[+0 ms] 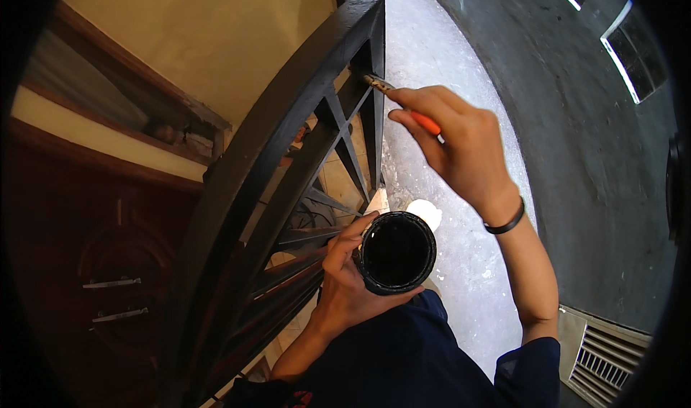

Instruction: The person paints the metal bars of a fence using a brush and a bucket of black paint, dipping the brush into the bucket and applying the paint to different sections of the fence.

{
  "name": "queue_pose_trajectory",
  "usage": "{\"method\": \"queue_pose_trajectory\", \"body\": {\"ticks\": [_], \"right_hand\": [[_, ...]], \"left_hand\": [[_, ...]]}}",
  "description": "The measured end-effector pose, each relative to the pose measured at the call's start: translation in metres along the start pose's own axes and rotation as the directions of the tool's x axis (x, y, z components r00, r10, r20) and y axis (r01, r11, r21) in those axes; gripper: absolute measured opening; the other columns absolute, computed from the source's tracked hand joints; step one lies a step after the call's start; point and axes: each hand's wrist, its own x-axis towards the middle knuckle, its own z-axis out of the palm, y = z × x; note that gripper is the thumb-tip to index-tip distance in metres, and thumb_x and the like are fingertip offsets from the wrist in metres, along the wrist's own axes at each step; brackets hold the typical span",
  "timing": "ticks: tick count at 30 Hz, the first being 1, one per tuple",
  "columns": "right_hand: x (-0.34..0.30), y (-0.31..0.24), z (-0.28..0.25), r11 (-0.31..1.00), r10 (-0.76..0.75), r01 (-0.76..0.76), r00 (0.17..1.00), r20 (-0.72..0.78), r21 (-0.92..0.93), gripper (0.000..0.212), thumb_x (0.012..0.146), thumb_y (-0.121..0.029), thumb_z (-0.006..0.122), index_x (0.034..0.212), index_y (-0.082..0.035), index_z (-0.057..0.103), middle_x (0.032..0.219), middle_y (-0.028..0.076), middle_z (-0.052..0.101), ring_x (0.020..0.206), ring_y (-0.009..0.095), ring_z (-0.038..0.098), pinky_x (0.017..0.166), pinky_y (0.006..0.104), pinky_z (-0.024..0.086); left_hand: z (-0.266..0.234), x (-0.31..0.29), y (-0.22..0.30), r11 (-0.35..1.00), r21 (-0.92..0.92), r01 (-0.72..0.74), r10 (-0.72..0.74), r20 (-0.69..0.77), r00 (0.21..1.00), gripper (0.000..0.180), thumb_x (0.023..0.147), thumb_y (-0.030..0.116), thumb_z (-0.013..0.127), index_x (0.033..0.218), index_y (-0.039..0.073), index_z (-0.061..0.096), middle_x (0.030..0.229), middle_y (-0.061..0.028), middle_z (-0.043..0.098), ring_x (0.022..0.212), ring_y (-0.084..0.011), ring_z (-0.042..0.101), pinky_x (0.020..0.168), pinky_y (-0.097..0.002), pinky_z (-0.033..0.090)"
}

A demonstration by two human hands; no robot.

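Note:
My right hand [464, 138] is closed around the orange handle of a paintbrush [426, 123]. The brush's worn, paint-smeared end reaches the dark metal railing [302, 62] near its upper corner; whether the bristles touch it I cannot tell. Low in front of my body, my left hand [345, 282] grips a round open can of black paint [397, 253] from its left side, fingers and thumb wrapped around it. Dark paint coats the can's rim. The railing has a thick curved top bar, with crossed bars and several slats below.
Right of the railing runs a pale speckled ledge or floor strip [471, 278], with a white round thing [425, 214] behind the can. Farther right lie a dark road-like surface [576, 156] and a slatted vent [604, 357]. On the left are dark reddish wooden furniture [79, 228] and a yellow wall [194, 34].

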Motion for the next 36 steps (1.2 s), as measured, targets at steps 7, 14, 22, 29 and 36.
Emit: {"method": "queue_pose_trajectory", "body": {"ticks": [7,14,22,29,36], "right_hand": [[0.030,0.008,-0.013,0.997,-0.026,0.021,0.998,0.057,0.080,0.019,0.100,-0.025,0.077,0.109,-0.008,0.080,0.095,0.010,0.078,0.070,0.030,0.072,0.062,0.0364,0.055],[0.045,0.002,-0.024,0.849,0.294,-0.373,0.922,0.253,0.373,0.022,0.102,-0.024,0.076,0.108,-0.003,0.080,0.083,0.011,0.077,0.063,0.020,0.071,0.059,0.0302,0.052],[0.022,0.017,-0.015,0.980,0.099,-0.089,0.994,-0.045,0.178,0.016,0.099,-0.019,0.078,0.109,-0.006,0.080,0.092,0.011,0.078,0.068,0.023,0.073,0.058,0.0296,0.052],[-0.010,-0.015,-0.004,0.831,0.299,-0.291,0.952,0.061,0.475,0.015,0.100,-0.009,0.077,0.113,-0.003,0.079,0.093,0.011,0.079,0.066,0.017,0.073,0.058,0.0269,0.053],[0.004,0.008,-0.005,0.919,0.243,-0.211,0.969,-0.056,0.333,0.017,0.099,-0.011,0.079,0.114,-0.004,0.080,0.095,0.012,0.079,0.073,0.020,0.074,0.063,0.0272,0.054]], "left_hand": [[-0.003,0.007,0.002,0.999,-0.010,0.034,-0.033,0.072,0.997,0.127,0.065,0.019,0.107,0.149,0.016,0.012,0.154,-0.0332,0.041,0.140,-0.0408,0.057,0.116,-0.0491,0.054],[0.000,0.011,-0.002,1.000,-0.023,0.017,-0.015,0.064,0.998,0.127,0.065,0.019,0.107,0.149,0.016,0.012,0.154,-0.0339,0.039,0.141,-0.0409,0.056,0.117,-0.0487,0.054],[0.007,0.016,-0.007,0.998,-0.062,-0.006,0.009,0.055,0.998,0.126,0.066,0.018,0.107,0.149,0.016,0.012,0.155,-0.0330,0.040,0.140,-0.0411,0.057,0.118,-0.0490,0.053],[0.004,0.019,-0.009,0.998,-0.045,0.032,-0.029,0.076,0.997,0.124,0.066,0.018,0.107,0.147,0.017,0.013,0.154,-0.0319,0.043,0.141,-0.0417,0.055,0.122,-0.0522,0.047],[0.006,0.025,-0.010,0.999,-0.033,0.015,-0.012,0.084,0.996,0.124,0.066,0.017,0.107,0.147,0.016,0.013,0.153,-0.0330,0.043,0.140,-0.0410,0.057,0.117,-0.0493,0.052]]}}
